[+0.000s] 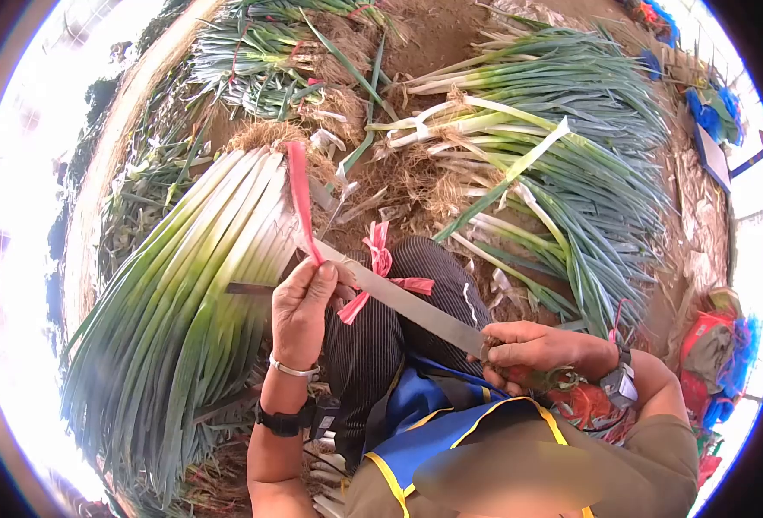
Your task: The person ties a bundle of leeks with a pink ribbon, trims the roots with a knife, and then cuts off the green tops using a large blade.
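My left hand (303,302) pinches a pink plastic strip (300,194) between thumb and fingers, and the strip stands up above them. The handle end of a knife (420,318) is wrapped by my right hand (532,350). Its long flat blade runs up and left across my lap, passing right beside the left fingers. A big bundle of green onions (200,250) lies to the left of my left hand, roots up and leaves fanning down. More pink strips (381,259) are knotted over my striped trousers, behind the blade.
Green onions (563,86) lie in a heap on the right, with leaves pointing right. Another pile (256,60) sits at the far left on the soil (437,34). Blue and red netting (722,363) is by the right edge. Red mesh (584,401) lies under my right forearm.
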Available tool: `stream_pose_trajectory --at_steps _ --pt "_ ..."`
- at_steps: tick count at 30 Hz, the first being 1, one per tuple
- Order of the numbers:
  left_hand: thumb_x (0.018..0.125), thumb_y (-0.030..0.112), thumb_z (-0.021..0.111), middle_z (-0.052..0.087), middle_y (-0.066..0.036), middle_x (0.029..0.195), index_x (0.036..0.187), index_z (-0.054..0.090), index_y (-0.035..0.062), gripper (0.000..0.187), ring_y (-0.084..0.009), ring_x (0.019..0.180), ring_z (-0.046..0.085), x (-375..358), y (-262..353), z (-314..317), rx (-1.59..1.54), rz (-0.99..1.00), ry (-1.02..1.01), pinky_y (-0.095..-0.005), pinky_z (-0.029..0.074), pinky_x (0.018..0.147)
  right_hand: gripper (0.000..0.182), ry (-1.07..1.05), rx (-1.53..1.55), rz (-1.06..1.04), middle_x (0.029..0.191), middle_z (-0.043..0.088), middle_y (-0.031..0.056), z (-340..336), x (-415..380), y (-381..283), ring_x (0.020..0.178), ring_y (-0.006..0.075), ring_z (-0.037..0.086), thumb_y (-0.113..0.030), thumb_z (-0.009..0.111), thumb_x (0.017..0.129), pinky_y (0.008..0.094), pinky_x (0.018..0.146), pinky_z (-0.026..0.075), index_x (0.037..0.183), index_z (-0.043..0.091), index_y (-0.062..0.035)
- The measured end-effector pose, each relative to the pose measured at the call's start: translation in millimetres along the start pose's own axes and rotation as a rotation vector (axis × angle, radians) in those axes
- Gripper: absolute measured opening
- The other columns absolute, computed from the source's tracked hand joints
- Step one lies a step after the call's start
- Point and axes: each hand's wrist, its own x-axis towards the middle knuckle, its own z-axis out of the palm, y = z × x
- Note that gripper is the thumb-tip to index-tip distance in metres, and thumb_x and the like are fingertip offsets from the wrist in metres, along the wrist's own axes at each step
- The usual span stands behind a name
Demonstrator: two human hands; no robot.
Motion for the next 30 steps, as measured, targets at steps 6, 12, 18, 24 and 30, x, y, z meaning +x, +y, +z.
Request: stream_pose_trajectory --at_steps 6,12,18,24,30 --pt "0.089 0.008 0.059 0.059 -0.008 0.076 0.084 0.061 -0.0020 0.012 -0.0167 0.065 0.058 -1.0 13.5 11.7 0.603 0.210 -0.320 -0.0267 0.046 0.059 0.024 -0.036 -0.118 0.001 0.079 0.056 0.0056 14.5 16.7 -12.9 0.059 0.0119 0.056 -0.023 0.045 0.097 0.0245 0.055 0.046 0.109 0.045 -0.0017" --pt "0.087 0.005 0.060 0.062 -0.012 0.076 0.080 0.061 -0.0016 0.010 -0.0236 0.065 0.060 -16.3 86.3 39.3 0.619 0.646 -0.329 -0.0311 0.049 0.061 0.027 -0.246 -0.306 -0.130 0.078 0.055 0.0024 35.2 39.7 -14.0 0.060 0.0083 0.054 -0.022 0.045 0.096 0.0224 0.055 0.045 0.113 0.046 -0.0010" --pt "0.092 0.011 0.053 0.061 -0.009 0.074 0.083 0.062 -0.0027 0.019 -0.0147 0.065 0.058 -25.2 74.1 -67.1 0.314 0.476 0.249 -0.0274 0.049 0.060 0.030 0.281 -0.067 -0.288 0.080 0.056 0.0024 -21.5 -27.0 1.8 0.063 0.0083 0.054 -0.016 0.047 0.091 0.0216 0.057 0.045 0.118 0.049 -0.0015" --pt "0.070 0.021 0.076 0.064 -0.015 0.102 0.117 0.059 0.0036 0.053 -0.0327 0.086 0.062 -48.9 -4.6 -78.2 1.724 0.012 0.036 -0.0399 0.049 0.080 0.024 0.944 -0.544 -0.291 0.090 0.062 0.0093 -103.3 -58.3 118.0 0.073 0.0188 0.062 -0.014 0.053 0.088 0.0292 0.067 0.049 0.109 0.055 -0.0041" --pt "0.066 0.018 0.075 0.058 -0.010 0.122 0.131 0.049 0.0103 0.070 -0.0294 0.120 0.048 11.6 -16.4 -7.1 1.212 0.439 -0.139 -0.0413 0.033 0.100 0.029 1.129 -1.118 -0.198 0.097 0.063 0.0138 -140.4 -61.1 232.5 0.089 0.0356 0.060 -0.018 0.057 0.083 0.0409 0.076 0.049 0.110 0.058 -0.0093"
